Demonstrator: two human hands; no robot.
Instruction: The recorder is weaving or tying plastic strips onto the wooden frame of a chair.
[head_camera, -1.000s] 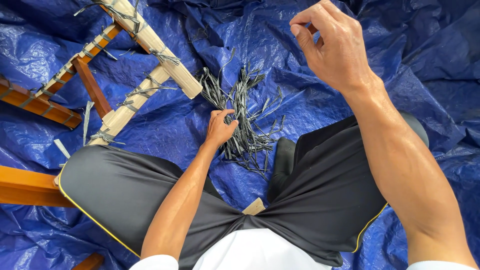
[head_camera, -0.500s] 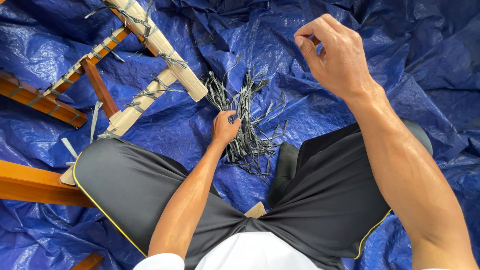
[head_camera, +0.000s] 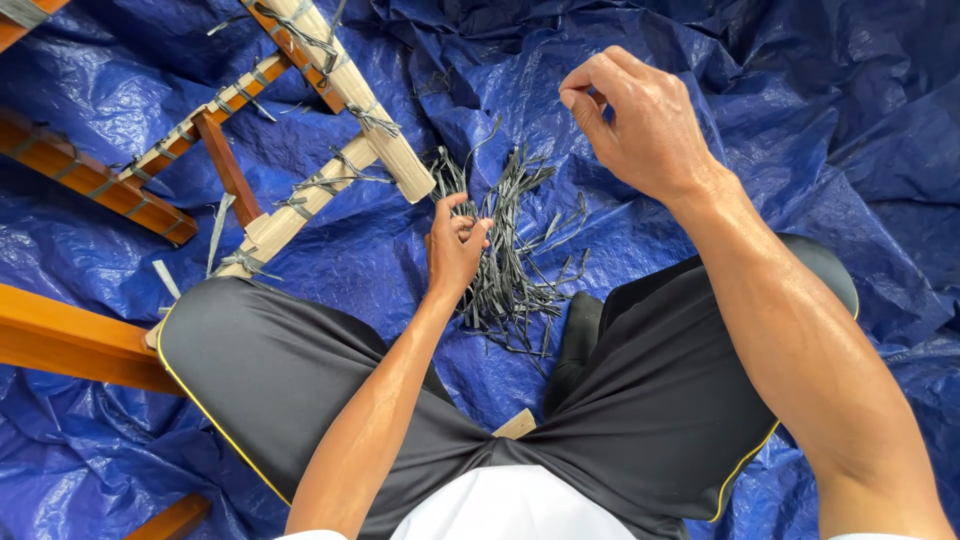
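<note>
The left hand (head_camera: 455, 245) pinches thin, limp grey strips (head_camera: 510, 270) mid-tarp (head_camera: 700, 120), best gripped by an end; right hand (head_camera: 640, 120) fingers curl closed, apparently empty.

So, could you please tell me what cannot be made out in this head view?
- Left hand: fingers curl into the dark strips; how many it grips is hidden.
- Right hand: whether it pinches anything is too small to tell.
- Wooden frame: cut off by the left and top edges.
</note>
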